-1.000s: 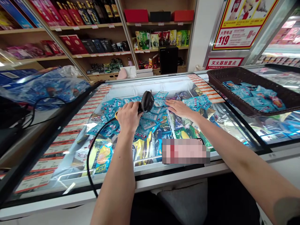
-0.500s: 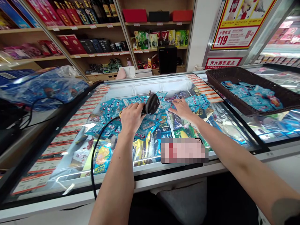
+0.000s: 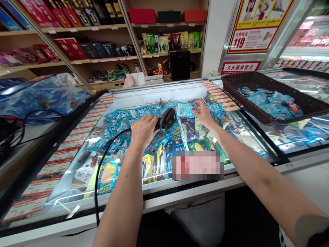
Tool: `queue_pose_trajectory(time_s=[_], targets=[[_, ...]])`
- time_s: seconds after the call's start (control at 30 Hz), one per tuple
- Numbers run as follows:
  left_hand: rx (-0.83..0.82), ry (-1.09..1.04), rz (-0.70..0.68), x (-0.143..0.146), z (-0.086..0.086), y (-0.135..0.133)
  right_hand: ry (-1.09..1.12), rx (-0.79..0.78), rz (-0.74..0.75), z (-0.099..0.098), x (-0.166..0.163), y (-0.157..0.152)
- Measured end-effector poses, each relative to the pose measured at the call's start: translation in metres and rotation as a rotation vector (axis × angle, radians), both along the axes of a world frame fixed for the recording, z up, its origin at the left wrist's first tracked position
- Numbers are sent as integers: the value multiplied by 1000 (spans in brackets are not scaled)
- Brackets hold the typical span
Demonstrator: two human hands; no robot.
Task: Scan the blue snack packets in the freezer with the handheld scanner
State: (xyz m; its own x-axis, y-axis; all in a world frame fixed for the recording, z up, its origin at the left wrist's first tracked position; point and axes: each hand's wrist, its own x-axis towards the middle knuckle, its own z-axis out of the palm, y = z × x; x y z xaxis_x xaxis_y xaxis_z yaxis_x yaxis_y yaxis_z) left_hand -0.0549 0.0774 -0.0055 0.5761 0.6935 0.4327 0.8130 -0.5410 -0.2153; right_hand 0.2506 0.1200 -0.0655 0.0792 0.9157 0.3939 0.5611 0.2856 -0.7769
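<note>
The left hand grips a scanner; the right hand pinches one packet; a pile remains mid-frame, more in the upper-right basket.

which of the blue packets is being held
The packet pinched at one end by the right hand, beside the black scanner; no hand holds the others.

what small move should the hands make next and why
Probably turn the scanner slightly toward the barcode on the packet: the left hand grips the scanner close by, while the right hand holds the packet at one end, leaving the barcode uncovered at the end nearer the scanner.
</note>
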Motion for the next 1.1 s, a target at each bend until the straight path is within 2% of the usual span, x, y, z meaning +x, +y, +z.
queue_pose_trajectory(time_s=[0.4,0.87,1.1], targets=[[-3,27,-19,2,-3,1,-8,61,22,-2,-1,-3],[-14,40,-30,8,1,-2,27,64,5,0,-4,-7],[-52,52,-32,12,1,-3,-27,59,-15,2,-4,-8]])
